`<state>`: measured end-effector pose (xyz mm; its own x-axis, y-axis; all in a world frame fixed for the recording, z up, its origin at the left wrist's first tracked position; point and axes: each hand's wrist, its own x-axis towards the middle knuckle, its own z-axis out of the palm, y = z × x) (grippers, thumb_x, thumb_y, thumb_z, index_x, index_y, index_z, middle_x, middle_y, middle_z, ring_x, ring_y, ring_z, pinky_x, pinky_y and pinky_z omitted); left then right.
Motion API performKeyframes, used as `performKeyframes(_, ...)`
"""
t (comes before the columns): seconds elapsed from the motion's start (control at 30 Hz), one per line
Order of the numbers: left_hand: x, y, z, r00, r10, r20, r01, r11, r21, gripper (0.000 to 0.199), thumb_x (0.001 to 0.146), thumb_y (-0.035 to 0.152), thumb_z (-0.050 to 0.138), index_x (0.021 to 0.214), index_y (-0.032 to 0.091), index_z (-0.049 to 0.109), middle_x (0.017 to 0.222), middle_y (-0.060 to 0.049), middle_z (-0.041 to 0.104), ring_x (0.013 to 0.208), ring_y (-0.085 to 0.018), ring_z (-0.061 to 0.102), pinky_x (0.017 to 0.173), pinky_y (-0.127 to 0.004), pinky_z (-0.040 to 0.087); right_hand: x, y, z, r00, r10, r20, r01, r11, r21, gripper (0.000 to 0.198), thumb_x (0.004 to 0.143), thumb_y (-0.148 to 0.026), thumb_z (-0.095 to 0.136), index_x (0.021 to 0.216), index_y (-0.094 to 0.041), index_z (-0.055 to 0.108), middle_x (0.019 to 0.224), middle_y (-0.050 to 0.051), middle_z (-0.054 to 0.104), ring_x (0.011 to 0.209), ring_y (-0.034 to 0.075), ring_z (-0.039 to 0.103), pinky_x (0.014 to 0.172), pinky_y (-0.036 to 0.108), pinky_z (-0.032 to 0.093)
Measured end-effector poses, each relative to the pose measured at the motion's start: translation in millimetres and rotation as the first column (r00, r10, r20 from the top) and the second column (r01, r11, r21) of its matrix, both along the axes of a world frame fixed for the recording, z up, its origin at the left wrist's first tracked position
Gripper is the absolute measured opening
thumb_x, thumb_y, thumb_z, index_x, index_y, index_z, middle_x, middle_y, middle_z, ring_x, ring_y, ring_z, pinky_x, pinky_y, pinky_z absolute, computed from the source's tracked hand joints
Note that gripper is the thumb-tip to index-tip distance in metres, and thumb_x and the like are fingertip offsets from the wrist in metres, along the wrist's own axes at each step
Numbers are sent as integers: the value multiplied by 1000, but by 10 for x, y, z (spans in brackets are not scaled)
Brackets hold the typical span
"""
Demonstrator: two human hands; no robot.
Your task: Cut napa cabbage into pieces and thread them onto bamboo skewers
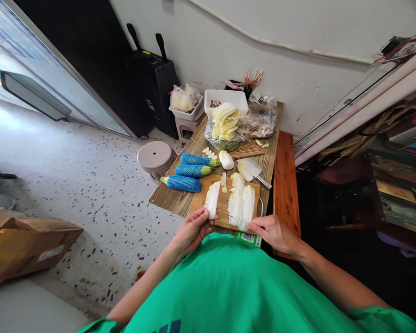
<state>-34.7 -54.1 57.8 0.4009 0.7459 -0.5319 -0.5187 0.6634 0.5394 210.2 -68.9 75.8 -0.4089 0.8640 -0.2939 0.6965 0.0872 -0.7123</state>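
Our left hand (197, 227) has its thumb and forefinger pinched on the thick white foot of a single napa cabbage leaf (212, 200), the other fingers loosely curled beneath. That leaf lies straight ahead of the fingertips, its long axis running away from us and its frilly end tipped slightly to the right.

Our right hand (273, 232) has its fingertips drawn together at the foot of the paired cabbage leaves (241, 203); we cannot tell whether they grip leaf or a thin stick there. The pair points away from us too, almost parallel to the single leaf, with bare board between them. The right hand is nearer the pair; the single leaf lies to its left, across that gap.

Under the leaves is the wooden cutting board (198, 202). Beyond its far right corner lies a cleaver (257, 169), handle towards our right; past its far left edge we see three blue-netted zucchini (185, 183), and farther off, a bundle of bamboo skewers (247, 151).
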Motion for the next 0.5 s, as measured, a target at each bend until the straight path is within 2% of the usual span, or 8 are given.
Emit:
performKeyframes(0.2,16,-7,32,999,25,-33,-26,999,-18,13,75,21,65,75,9,61,76,-8,63,63,-9,54,58,-19,47,18,-5,4,1000,-9,24,9,1000,-4,49,87,-49,37,51,-17,32,51,-5,24,47,6,27,47,22,17)
performKeyframes(0.5,65,7,56,998,-33,-51,32,999,-8,18,73,26,66,74,10,59,72,-6,63,61,-9,54,55,-18,44,81,3,17,1000,17,-18,-17,999,-30,49,88,-48,38,52,-16,33,51,-5,25,47,6,27,46,22,17)
